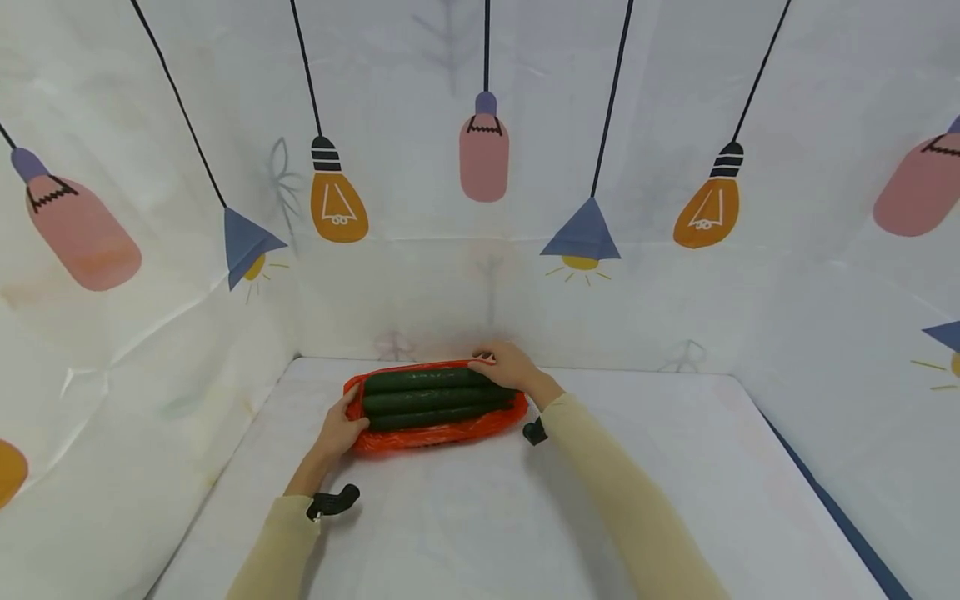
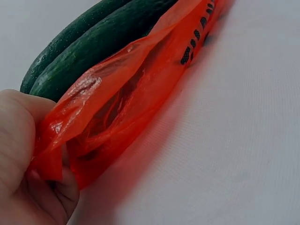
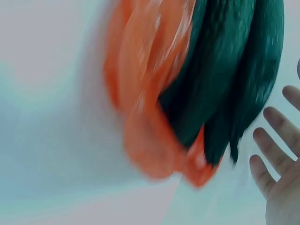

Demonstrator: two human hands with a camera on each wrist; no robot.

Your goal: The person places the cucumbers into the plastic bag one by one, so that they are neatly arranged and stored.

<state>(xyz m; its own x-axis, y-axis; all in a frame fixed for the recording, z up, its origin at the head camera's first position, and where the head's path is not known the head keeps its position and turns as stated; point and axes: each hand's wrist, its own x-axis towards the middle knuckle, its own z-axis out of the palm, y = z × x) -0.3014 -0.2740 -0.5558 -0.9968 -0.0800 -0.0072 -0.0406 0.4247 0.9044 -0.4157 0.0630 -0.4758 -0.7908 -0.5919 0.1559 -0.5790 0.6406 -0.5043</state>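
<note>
Several long dark green cucumbers (image 1: 431, 400) lie side by side on a red plastic bag (image 1: 457, 432) near the back of the white table. At the bag's left end my left hand (image 1: 339, 432) pinches a fold of the film, seen closely in the left wrist view, where the bag (image 2: 140, 93) bulges beside the cucumbers (image 2: 89, 51). My right hand (image 1: 512, 367) is at the far right corner of the bundle. In the right wrist view that hand (image 3: 283, 176) has its fingers straight and spread beside the cucumbers (image 3: 220, 70), apart from them.
White sheeting (image 1: 420, 283) with printed lamps and bulbs hangs behind the table and along both sides. The white tabletop (image 1: 465, 517) stretches in front of the bag. Black wrist straps or mounts (image 1: 333, 502) sit at both cuffs.
</note>
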